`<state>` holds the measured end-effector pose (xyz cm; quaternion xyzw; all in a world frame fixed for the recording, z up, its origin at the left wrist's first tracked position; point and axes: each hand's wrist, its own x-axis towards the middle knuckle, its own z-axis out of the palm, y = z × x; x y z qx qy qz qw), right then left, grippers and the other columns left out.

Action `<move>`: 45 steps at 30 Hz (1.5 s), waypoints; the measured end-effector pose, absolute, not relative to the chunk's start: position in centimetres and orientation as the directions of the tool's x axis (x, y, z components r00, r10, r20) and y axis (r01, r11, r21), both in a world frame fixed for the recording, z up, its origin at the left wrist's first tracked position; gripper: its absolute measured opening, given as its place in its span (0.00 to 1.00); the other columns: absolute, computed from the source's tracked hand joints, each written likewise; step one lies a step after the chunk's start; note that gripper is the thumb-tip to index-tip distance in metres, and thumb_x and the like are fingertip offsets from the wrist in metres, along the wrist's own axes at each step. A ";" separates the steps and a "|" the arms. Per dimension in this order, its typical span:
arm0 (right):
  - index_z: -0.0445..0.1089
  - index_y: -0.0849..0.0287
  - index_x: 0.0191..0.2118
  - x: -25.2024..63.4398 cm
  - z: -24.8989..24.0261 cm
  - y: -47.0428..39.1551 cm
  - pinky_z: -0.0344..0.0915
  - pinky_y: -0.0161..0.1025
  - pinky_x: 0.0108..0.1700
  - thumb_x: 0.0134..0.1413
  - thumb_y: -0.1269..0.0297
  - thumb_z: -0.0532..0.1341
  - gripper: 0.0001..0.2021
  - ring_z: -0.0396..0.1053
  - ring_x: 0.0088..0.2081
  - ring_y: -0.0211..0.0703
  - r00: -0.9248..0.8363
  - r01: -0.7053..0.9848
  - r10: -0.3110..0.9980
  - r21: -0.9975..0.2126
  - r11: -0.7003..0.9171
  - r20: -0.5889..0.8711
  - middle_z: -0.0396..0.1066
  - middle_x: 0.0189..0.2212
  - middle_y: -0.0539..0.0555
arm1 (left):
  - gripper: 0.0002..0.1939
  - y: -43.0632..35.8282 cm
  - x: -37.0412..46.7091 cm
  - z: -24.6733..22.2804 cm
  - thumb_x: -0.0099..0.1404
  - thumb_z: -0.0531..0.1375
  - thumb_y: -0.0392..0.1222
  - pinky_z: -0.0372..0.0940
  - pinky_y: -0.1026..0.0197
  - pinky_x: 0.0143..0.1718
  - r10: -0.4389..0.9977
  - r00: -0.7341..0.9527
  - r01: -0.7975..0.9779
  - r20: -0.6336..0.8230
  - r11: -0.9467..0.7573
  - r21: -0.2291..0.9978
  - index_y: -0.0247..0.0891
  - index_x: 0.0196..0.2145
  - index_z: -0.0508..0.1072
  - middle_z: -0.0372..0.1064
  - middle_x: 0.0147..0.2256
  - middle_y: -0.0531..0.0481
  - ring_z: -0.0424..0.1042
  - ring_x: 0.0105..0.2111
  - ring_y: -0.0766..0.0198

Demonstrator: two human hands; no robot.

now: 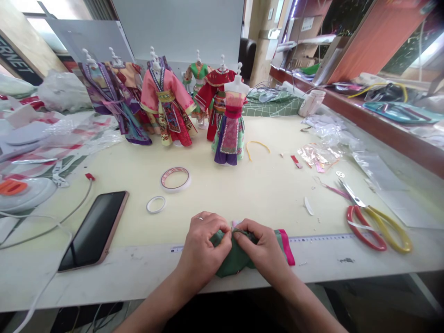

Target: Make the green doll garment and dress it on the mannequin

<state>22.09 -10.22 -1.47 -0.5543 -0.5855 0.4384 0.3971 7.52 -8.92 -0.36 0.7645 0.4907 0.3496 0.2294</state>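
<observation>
A small green cloth piece with a bright pink border [233,262] lies at the table's front edge, under both hands. My left hand [204,240], with a ring on one finger, pinches the cloth between thumb and forefinger. Close against it, my right hand [258,243] grips the same cloth in a pinch. The fingertips of the two hands nearly meet, and anything tiny between them is too small to make out. Partly covered by the hands and cloth, a clear ruler [322,238] runs along the table.
Dressed doll mannequins stand at the back, the nearest in a purple and green skirt [231,134]. A phone [93,229] and tape rolls [175,179] lie left. Scissors [378,226], plastic bags [319,155] and scraps lie right. A cable [78,203] crosses the left side.
</observation>
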 end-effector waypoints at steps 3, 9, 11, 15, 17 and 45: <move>0.67 0.60 0.24 22.2 -1.4 -10.1 0.54 0.31 0.28 0.48 0.68 0.56 0.06 0.58 0.26 0.34 -0.080 0.234 0.995 -0.971 -0.047 -0.067 0.62 0.21 0.46 | 0.07 -8.8 7.3 -0.3 0.56 0.55 0.30 0.58 0.58 0.40 0.944 0.250 0.546 0.216 -0.321 0.774 0.39 0.23 0.67 0.69 0.26 0.55 0.65 0.32 0.64; 0.66 0.60 0.24 22.1 -1.6 -10.2 0.55 0.32 0.27 0.50 0.66 0.56 0.07 0.58 0.25 0.34 -0.062 0.268 0.997 -0.963 -0.034 -0.052 0.62 0.20 0.47 | 0.06 -8.9 7.0 0.0 0.59 0.56 0.34 0.57 0.56 0.41 0.942 0.253 0.573 0.219 -0.328 0.751 0.40 0.26 0.69 0.70 0.28 0.55 0.66 0.34 0.63; 0.66 0.60 0.24 22.1 -1.7 -10.3 0.56 0.33 0.29 0.49 0.68 0.56 0.06 0.60 0.26 0.36 -0.031 0.342 0.999 -0.939 0.022 0.012 0.64 0.21 0.47 | 0.06 -9.0 7.0 0.1 0.59 0.56 0.34 0.55 0.55 0.44 0.914 0.275 0.603 0.300 -0.407 0.686 0.40 0.26 0.69 0.71 0.28 0.55 0.66 0.34 0.63; 0.66 0.59 0.25 21.8 -1.8 -10.5 0.59 0.36 0.34 0.48 0.73 0.56 0.05 0.63 0.29 0.39 -0.019 0.504 0.964 -0.830 0.239 0.267 0.67 0.23 0.49 | 0.05 -9.1 7.1 0.1 0.59 0.57 0.32 0.54 0.53 0.46 0.867 0.306 0.633 0.392 -0.493 0.597 0.39 0.27 0.70 0.71 0.28 0.56 0.67 0.34 0.63; 0.66 0.59 0.26 21.7 -1.9 -10.6 0.59 0.38 0.36 0.49 0.74 0.56 0.06 0.63 0.29 0.39 -0.053 0.564 0.919 -0.748 0.350 0.391 0.66 0.23 0.50 | 0.05 -9.2 7.2 0.2 0.59 0.57 0.32 0.54 0.52 0.47 0.860 0.314 0.644 0.403 -0.504 0.576 0.39 0.27 0.69 0.71 0.28 0.55 0.67 0.33 0.64; 0.69 0.59 0.25 21.9 -1.4 -10.3 0.57 0.33 0.31 0.49 0.68 0.57 0.06 0.62 0.28 0.36 -0.062 0.259 0.998 -0.966 0.023 0.007 0.66 0.23 0.48 | 0.06 -8.5 7.3 0.4 0.56 0.55 0.34 0.62 0.62 0.35 0.977 0.211 0.453 0.016 -0.113 0.884 0.38 0.24 0.70 0.68 0.27 0.53 0.67 0.30 0.65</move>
